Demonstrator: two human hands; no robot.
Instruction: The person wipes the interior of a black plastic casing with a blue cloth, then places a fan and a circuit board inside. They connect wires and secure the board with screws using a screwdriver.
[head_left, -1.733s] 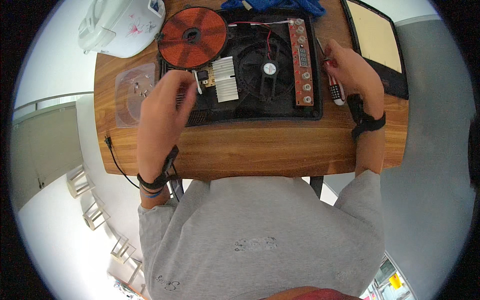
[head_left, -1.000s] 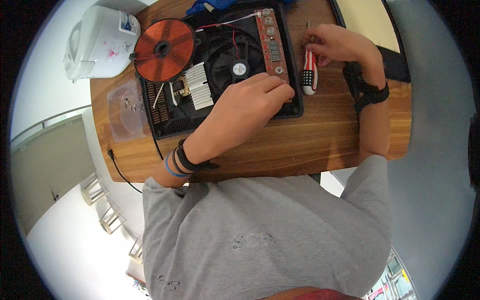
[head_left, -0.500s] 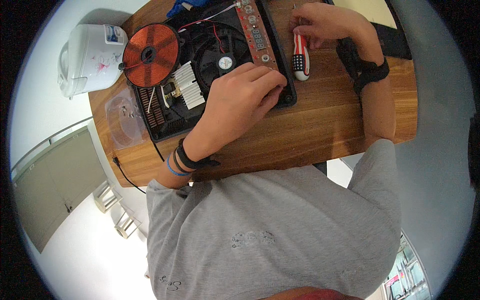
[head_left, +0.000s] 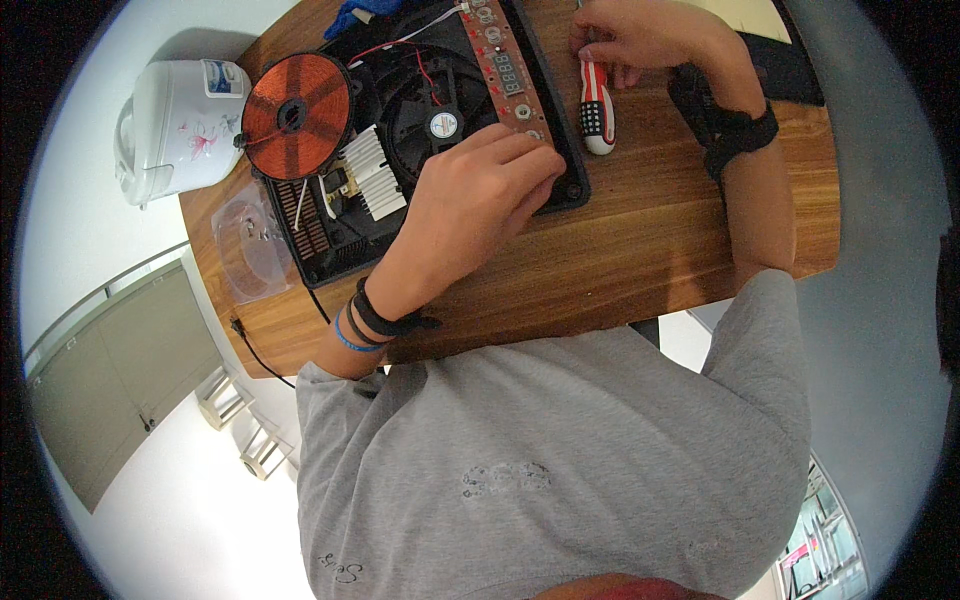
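My left hand (head_left: 485,195) rests over the near right part of an opened black induction cooker housing (head_left: 575,175). Its fingers are curled together at the near end of a reddish-brown circuit board (head_left: 507,75); the fingertips, and anything they pinch, are hidden. To the right of the housing, my right hand (head_left: 640,35) closes its fingers round the far end of a screwdriver handle (head_left: 597,115) with red and white stripes and a dark starred part. The handle's rounded white end points toward me. Inside the housing sit a black fan (head_left: 443,125) and a pale finned heat sink (head_left: 375,175).
A round copper coil (head_left: 325,110) lies over the housing's left edge. Left of it is a clear plastic piece (head_left: 250,265) with small metal parts, possibly screws. A white appliance (head_left: 180,125) stands beyond. A plugged cord (head_left: 255,350) hangs near the table's edge. Blue cloth (head_left: 350,15) lies behind.
The whole picture has shifted slightly. Both hands keep nearly the same places, the left at the board and the right on the screwdriver.
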